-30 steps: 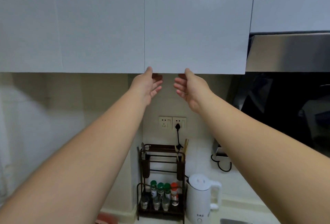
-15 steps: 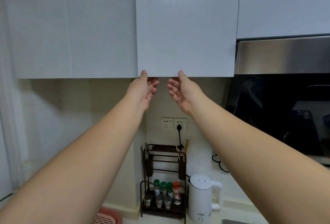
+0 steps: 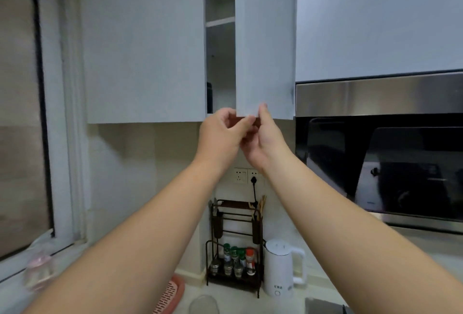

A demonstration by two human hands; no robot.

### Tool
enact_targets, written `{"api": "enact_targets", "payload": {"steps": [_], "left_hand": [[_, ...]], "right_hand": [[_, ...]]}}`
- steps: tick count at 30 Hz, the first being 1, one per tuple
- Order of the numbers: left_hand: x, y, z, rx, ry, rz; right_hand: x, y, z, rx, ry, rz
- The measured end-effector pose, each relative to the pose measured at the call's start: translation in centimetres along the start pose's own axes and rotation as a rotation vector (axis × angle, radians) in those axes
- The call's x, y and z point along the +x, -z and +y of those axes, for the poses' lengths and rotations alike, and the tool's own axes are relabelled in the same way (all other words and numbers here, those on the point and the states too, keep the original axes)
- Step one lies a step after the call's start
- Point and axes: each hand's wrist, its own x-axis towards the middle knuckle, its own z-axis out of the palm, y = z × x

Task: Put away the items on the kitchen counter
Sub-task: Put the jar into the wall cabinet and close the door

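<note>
Both my arms reach up to a white upper cabinet. Its door [image 3: 265, 38] is swung partly outward, and a gap [image 3: 220, 38] shows a shelf and a dim interior. My right hand [image 3: 263, 140] grips the door's bottom edge, thumb on the front face. My left hand [image 3: 223, 135] is curled at the door's lower left corner, fingers under the edge. Down on the counter stand a dark spice rack [image 3: 235, 246] with several small jars and a white electric kettle [image 3: 281, 267].
A closed cabinet door [image 3: 145, 43] hangs to the left, another [image 3: 375, 18] to the right above a steel range hood [image 3: 375, 95]. A window [image 3: 22, 113] fills the left side. A pink strainer [image 3: 170, 293] and a round lid [image 3: 204, 305] lie on the counter.
The cabinet door was shut; it has now swung outward, opening a gap on its left. Both hands moved from below the edge to gripping it. The view pulled back.
</note>
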Motion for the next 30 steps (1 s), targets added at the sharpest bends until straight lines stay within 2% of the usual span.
{"api": "enact_targets", "payload": {"steps": [7,11,17,24,27,30], "left_hand": [[-2.7,-5.3,2.5,0.084,-0.096,0.060],[-3.7,-7.0,3.2,0.103,-0.145,-0.018],[-3.7,-7.8,3.2,0.020,-0.118,-0.004],[-4.0,-6.5,2.6,0.056,-0.148,-0.007],[-5.8,-4.7,0.7,0.100,-0.175,0.019],[-8.8,-2.6,-3.4,0.143,-0.085,0.002]], "right_hand": [[-3.4,2.6,-4.7,0.019,-0.087,0.013],[-4.0,3.7,-5.8,0.085,-0.064,0.047],[-3.6,4.8,-6.6,0.056,-0.052,0.057],[-3.7,4.7,-5.7,0.002,-0.021,0.066],[-5.3,5.8,-3.3,-0.153,-0.042,0.113],[-7.8,8.2,0.8,-0.353,-0.066,0.135]]}}
